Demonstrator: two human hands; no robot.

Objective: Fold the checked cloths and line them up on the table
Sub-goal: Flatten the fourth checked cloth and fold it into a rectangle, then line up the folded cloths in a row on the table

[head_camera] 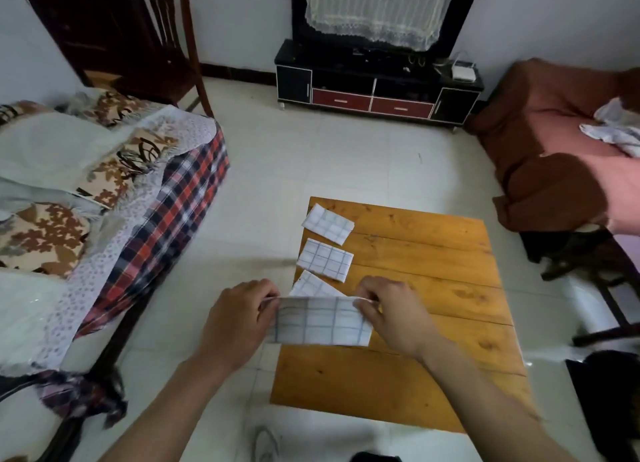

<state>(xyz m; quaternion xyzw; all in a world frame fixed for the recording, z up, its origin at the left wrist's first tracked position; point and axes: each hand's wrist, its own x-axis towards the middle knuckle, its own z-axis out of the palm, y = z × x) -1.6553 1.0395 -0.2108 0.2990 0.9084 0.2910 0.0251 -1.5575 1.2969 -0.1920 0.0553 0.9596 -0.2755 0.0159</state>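
Observation:
A white checked cloth (320, 321) hangs in the air over the left edge of the wooden table (433, 288). My left hand (239, 318) pinches its top left corner and my right hand (391, 314) pinches its top right corner. Three folded checked cloths lie in a column along the table's left side: the far one (328, 223), the middle one (325, 260), and the near one (313, 286), partly hidden behind the held cloth.
A bed with a plaid cover (166, 205) stands to the left. On the right is a brown sofa (554, 143) with more white cloths (616, 129) on it. A TV stand (377, 84) is against the far wall. Dark chair legs (595, 274) stand right of the table.

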